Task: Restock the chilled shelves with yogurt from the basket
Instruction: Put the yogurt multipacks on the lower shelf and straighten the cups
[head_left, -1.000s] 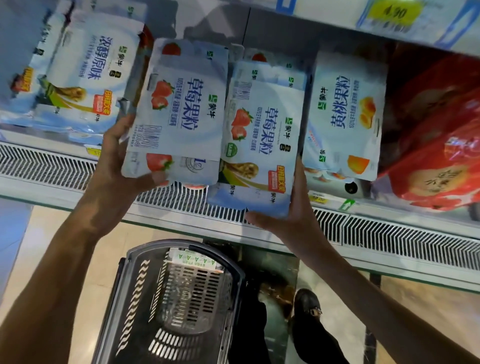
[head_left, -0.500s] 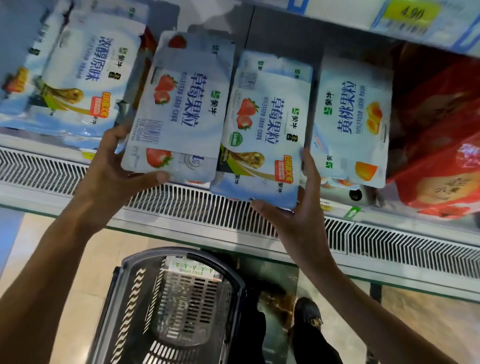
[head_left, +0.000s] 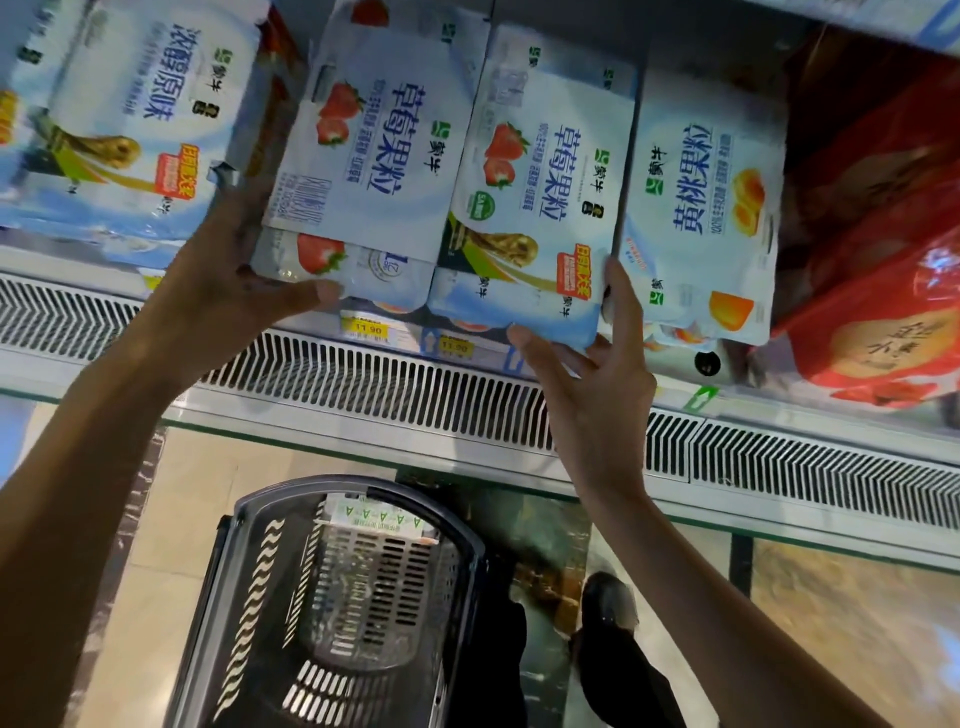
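Two strawberry yogurt multipacks stand side by side on the chilled shelf. My left hand (head_left: 228, 270) grips the left strawberry pack (head_left: 374, 145) at its lower left corner, thumb under its bottom edge. My right hand (head_left: 592, 384) holds the right strawberry pack (head_left: 540, 182) at its lower right corner, thumb beneath and fingers up its right side. The grey shopping basket (head_left: 249, 571) sits on the floor below; I see no yogurt packs inside it.
A plain-flavour pack (head_left: 130, 114) stands left of my hands, a yellow-peach pack (head_left: 706, 197) right of them, then red packages (head_left: 883, 260). Yellow price tags (head_left: 366, 328) line the shelf edge above the vent grille (head_left: 415, 384). My shoe (head_left: 608, 603) is beside the basket.
Both packs have moved further back and up onto the shelf, uncovering the price tags below them. My hands moved up with them, and the view shifted closer to the shelf.
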